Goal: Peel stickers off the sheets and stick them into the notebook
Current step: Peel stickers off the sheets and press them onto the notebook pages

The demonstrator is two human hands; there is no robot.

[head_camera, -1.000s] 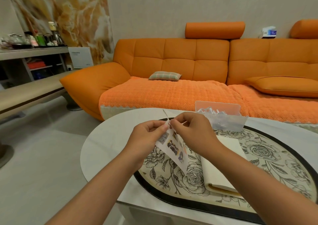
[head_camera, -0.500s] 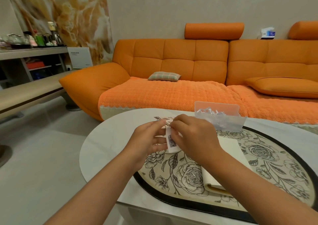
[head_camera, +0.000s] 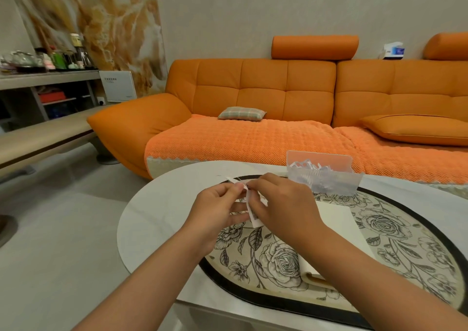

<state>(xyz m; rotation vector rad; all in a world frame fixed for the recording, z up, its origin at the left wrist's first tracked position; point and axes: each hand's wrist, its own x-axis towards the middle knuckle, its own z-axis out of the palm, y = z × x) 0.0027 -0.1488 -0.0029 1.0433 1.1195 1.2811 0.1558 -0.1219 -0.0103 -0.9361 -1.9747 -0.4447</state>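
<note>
A small white sticker sheet (head_camera: 254,218) with dark pictures is held upright between both hands above the table. My left hand (head_camera: 219,210) pinches its upper edge with thumb and forefinger, other fingers spread behind it. My right hand (head_camera: 281,204) curls over the sheet's right side and pinches near the top, hiding most of it. The cream notebook (head_camera: 339,232) lies open on the floral mat, mostly under my right forearm. Another sheet edge (head_camera: 231,180) lies on the table just beyond my left fingers.
A clear plastic box (head_camera: 323,176) with white shredded filling stands behind my hands on the round white table (head_camera: 157,216). A floral mat (head_camera: 410,242) covers the table's right part. An orange sofa (head_camera: 253,117) lies beyond, a shelf with bottles (head_camera: 50,59) at left.
The hanging sheet was drawn up and gathered between both hands, now edge-on and mostly hidden. Both hands dropped slightly toward the table and stayed close together.
</note>
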